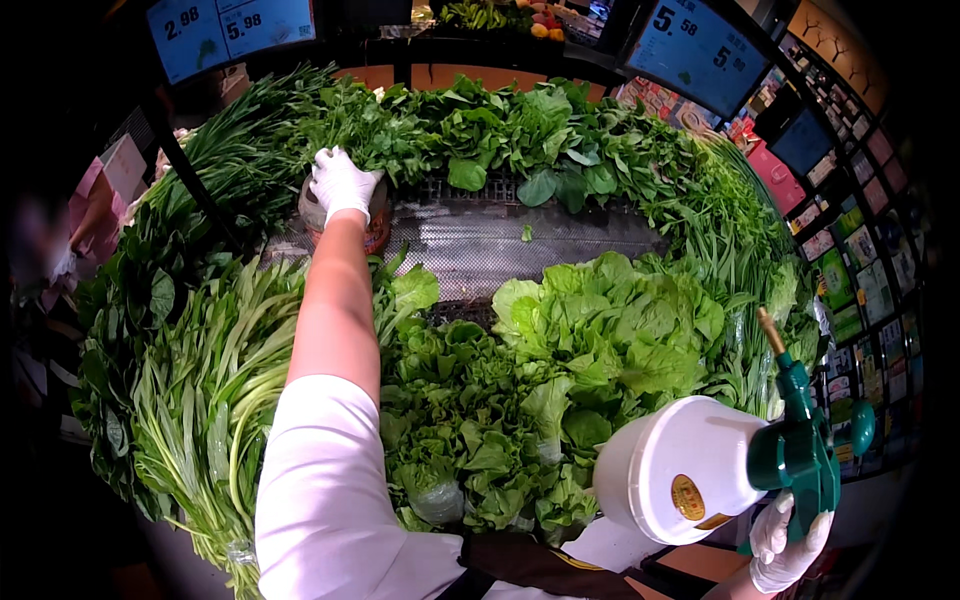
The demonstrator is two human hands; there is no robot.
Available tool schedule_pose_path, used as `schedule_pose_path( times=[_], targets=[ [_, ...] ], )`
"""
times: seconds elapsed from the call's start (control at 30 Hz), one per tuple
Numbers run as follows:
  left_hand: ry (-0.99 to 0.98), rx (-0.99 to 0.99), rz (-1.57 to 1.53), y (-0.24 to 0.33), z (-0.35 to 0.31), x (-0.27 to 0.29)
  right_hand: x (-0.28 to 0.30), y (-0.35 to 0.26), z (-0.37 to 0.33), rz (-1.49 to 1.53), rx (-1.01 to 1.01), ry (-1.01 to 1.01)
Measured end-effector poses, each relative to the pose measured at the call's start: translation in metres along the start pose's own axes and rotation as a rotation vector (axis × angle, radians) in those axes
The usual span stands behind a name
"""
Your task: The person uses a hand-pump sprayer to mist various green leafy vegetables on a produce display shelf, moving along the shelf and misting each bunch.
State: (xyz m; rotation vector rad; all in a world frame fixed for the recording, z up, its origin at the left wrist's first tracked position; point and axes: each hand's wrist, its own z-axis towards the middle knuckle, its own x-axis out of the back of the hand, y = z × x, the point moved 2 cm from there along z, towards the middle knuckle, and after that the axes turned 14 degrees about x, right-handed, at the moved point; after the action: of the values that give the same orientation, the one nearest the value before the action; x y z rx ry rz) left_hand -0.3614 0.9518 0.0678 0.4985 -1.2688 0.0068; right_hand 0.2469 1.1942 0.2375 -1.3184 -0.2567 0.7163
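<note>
My left hand (343,186), in a white glove, reaches to the far left of the display. Its fingers curl down at the edge of the leafy herbs (385,130), over a round brownish container (314,212); what they grip is hidden. At the lower right my right hand (790,540), also gloved, is closed round the green handle of a pump spray bottle (690,460). The bottle's white body is tilted onto its side, bottom toward the left, and its brass nozzle (771,330) points up and away. Beside the bottle lies light green lettuce (620,325).
Long-stemmed greens (215,370) fill the left side, and curly lettuce heads (470,420) the near middle. A perforated metal surface (520,240) shows between the rows. Price screens (700,50) hang at the back. A person in pink (95,205) is at the far left.
</note>
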Motion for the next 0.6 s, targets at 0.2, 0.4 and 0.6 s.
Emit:
schedule_pose_path(
  times=[0.2,0.4,0.6],
  targets=[
    [0.110,0.143,-0.663,-0.024,0.024,0.004,-0.048,0.029,0.018,-0.052,0.306,-0.193],
    [0.073,0.346,-0.587,-0.043,0.009,0.002,-0.046,0.009,0.009,0.005,0.166,-0.312],
    [-0.274,0.489,0.142,-0.003,-0.036,0.080,-0.011,-0.008,-0.012,0.025,0.115,-0.260]
  ],
)
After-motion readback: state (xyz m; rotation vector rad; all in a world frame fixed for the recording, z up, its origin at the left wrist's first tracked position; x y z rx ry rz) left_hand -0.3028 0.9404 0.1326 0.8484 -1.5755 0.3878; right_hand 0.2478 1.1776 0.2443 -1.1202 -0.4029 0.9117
